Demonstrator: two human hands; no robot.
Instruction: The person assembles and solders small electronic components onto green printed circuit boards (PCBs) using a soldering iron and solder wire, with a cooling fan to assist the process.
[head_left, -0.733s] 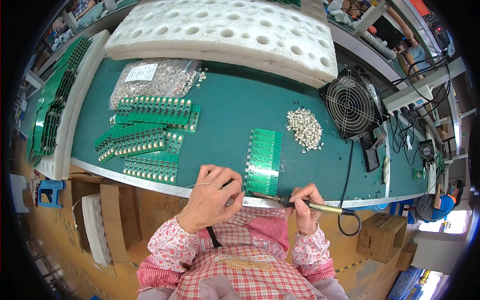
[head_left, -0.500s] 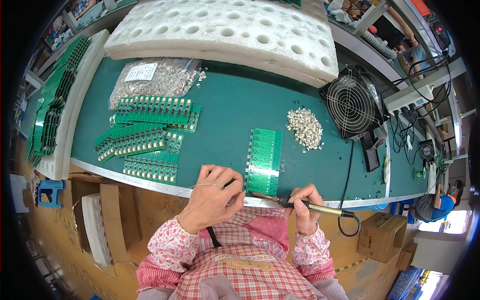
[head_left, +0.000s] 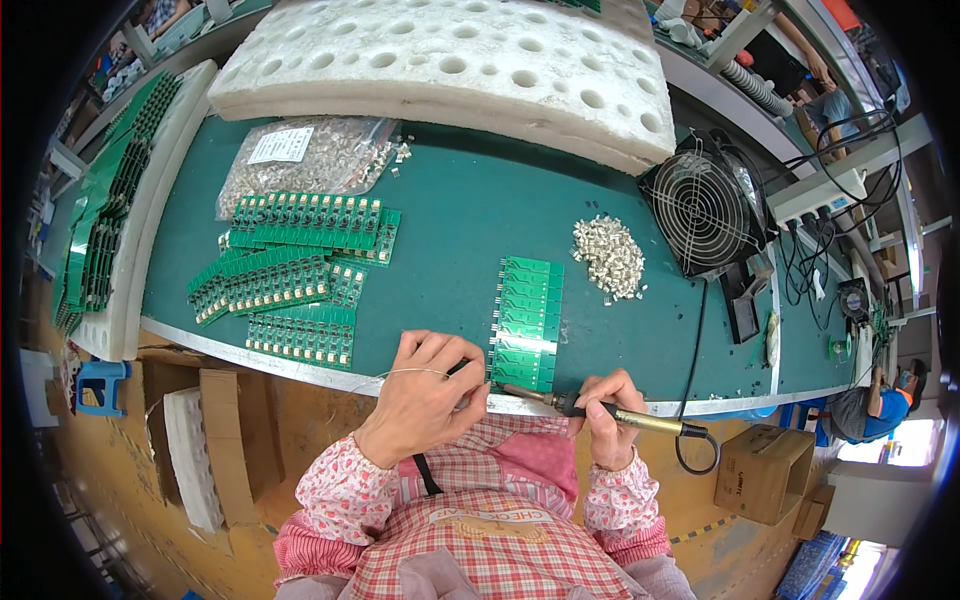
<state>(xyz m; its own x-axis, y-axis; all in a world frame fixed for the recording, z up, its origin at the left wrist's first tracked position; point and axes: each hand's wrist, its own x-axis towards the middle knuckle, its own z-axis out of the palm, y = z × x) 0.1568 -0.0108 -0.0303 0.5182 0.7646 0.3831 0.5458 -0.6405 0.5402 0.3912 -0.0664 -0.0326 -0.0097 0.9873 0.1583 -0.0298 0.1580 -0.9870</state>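
Observation:
My right hand (head_left: pixel 610 412) grips a soldering iron (head_left: pixel 655 423) by its handle, with the tip pointing left at the near end of a green circuit board panel (head_left: pixel 528 315). That panel lies lengthwise at the bench's front edge. My left hand (head_left: pixel 425 395) is closed beside the panel's near left corner, pinching a thin solder wire (head_left: pixel 405 370) that trails left across its fingers. A dark bit shows near the left fingertips; what it is I cannot make out. The exact contact point of tip and board is too small to tell.
Small metallic connectors (head_left: pixel 608 258) lie heaped right of the panel, near a black fan (head_left: pixel 700 208). Populated boards (head_left: pixel 290 275) are stacked at left, before a bag of parts (head_left: pixel 300 165). A white foam block (head_left: pixel 450 75) spans the back. The iron's cord (head_left: pixel 697 350) crosses the bench.

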